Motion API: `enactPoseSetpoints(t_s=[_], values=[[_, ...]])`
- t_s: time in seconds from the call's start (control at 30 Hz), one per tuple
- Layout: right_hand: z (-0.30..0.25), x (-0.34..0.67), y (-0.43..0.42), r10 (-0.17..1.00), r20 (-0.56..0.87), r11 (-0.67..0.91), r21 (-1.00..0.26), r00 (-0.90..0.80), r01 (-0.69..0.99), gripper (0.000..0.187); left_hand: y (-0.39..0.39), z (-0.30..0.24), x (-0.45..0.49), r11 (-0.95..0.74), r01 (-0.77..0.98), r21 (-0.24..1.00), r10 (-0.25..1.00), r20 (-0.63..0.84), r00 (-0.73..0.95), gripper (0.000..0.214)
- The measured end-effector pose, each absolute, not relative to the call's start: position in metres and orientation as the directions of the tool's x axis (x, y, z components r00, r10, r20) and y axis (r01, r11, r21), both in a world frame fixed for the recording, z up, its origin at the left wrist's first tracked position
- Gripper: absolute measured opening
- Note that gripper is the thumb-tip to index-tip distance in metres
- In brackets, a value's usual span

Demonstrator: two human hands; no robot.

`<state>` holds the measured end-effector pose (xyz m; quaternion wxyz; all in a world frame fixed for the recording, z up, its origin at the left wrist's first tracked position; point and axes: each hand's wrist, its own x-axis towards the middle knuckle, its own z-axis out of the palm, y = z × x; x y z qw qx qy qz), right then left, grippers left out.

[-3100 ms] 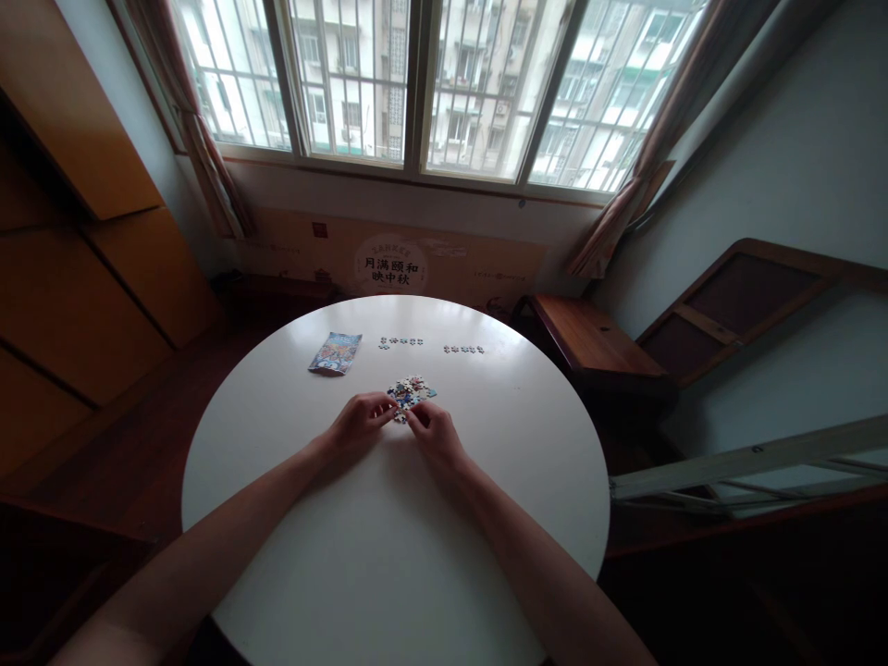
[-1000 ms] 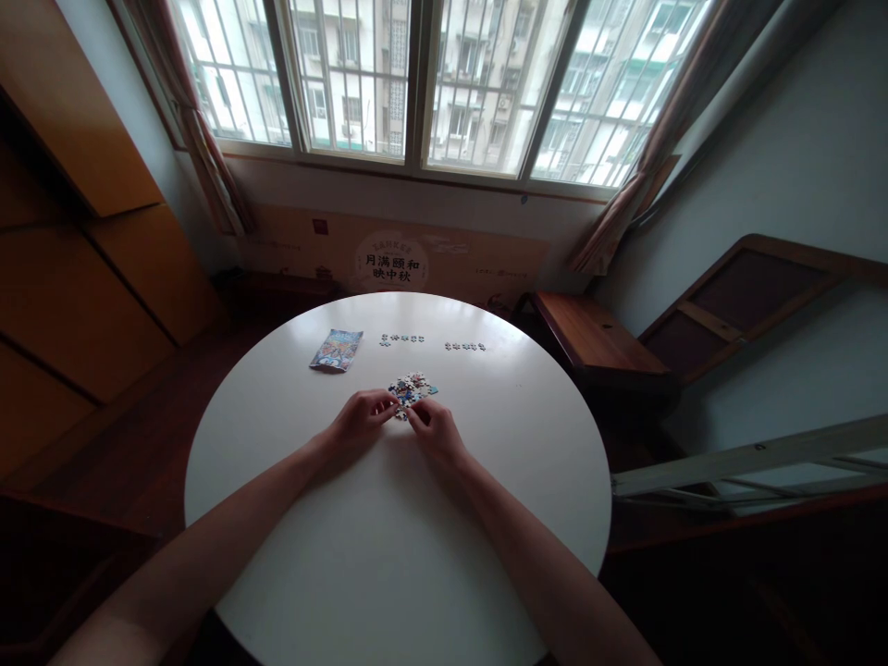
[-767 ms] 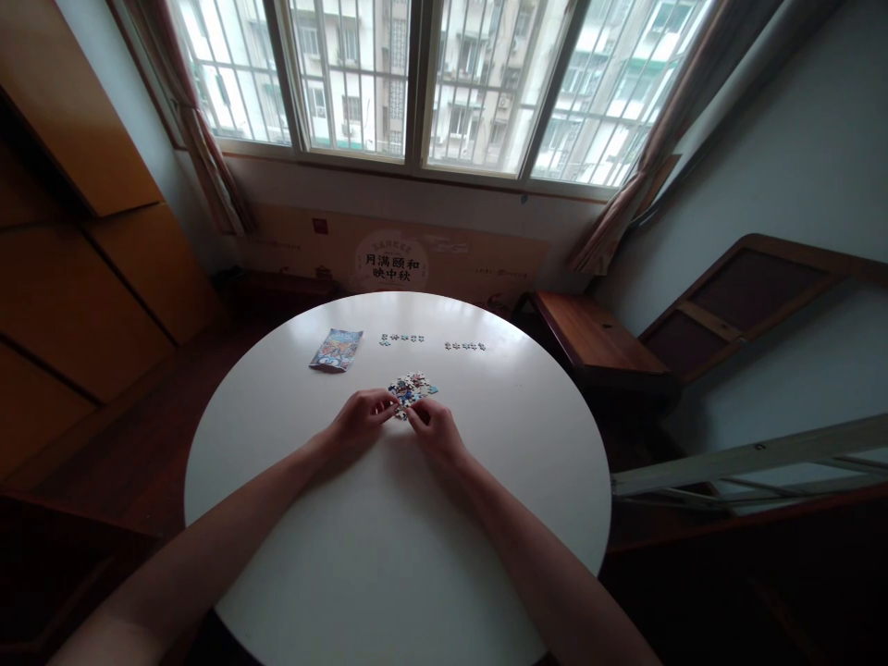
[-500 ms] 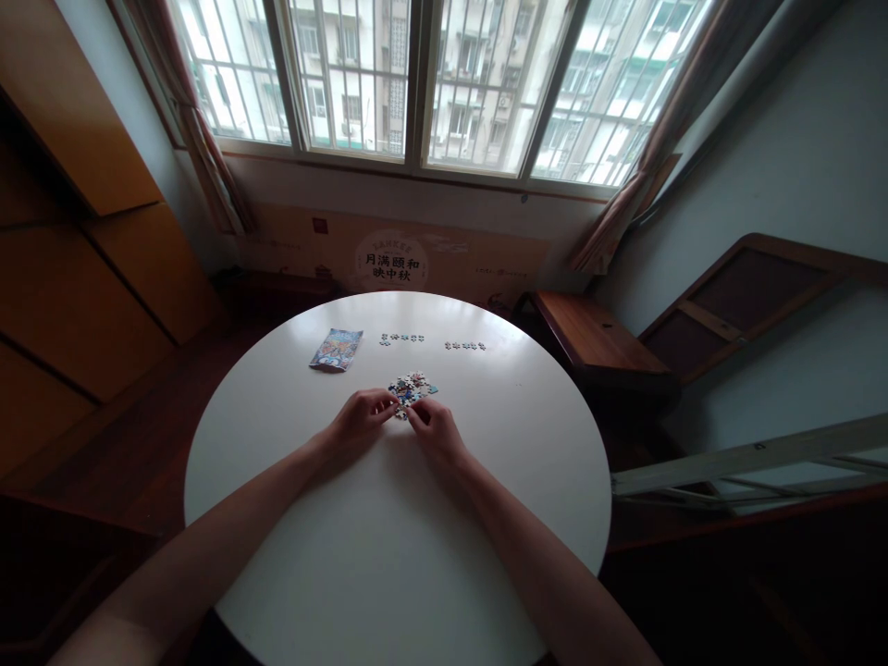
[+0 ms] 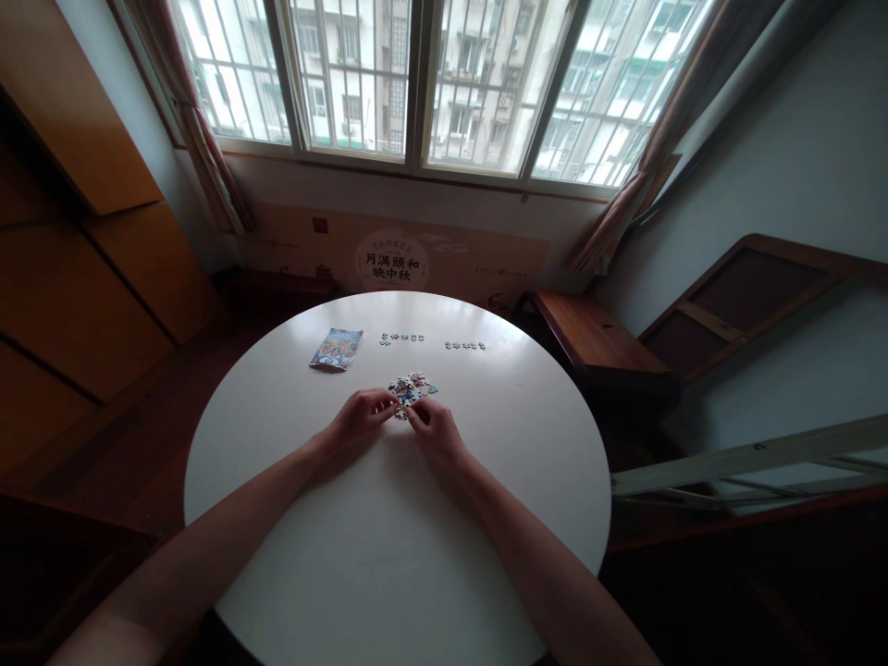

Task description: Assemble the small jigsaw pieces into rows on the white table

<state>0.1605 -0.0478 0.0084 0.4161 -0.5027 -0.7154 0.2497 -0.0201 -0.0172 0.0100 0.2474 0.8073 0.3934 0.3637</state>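
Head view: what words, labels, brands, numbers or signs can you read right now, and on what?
"月满颐和": upper line on the wall banner.
"映中秋": the line beneath it, same banner.
Other banner print, including the arched lettering above: too small or blurred.
Colourful packet: print too small to read.
Puzzle pieces: no legible text.

Long bare forearms (image 5: 258,499), slim wrists (image 5: 319,453), bare left hand (image 5: 362,413) and right hand (image 5: 436,427)

White round table (image 5: 399,536), puzzle pieces (image 5: 414,385), printed packet (image 5: 337,350)
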Motion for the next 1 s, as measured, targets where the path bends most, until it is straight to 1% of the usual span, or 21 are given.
enactPoseSetpoints(t_s=[1.0], values=[[0.0117, 0.1601, -0.0496, 0.923, 0.344, 0.381, -0.762, -0.171, 0.523, 0.02, -0.0183, 0.0122, -0.0198, -0.582, 0.453, 0.675, 0.806, 0.402, 0.435, 0.02]])
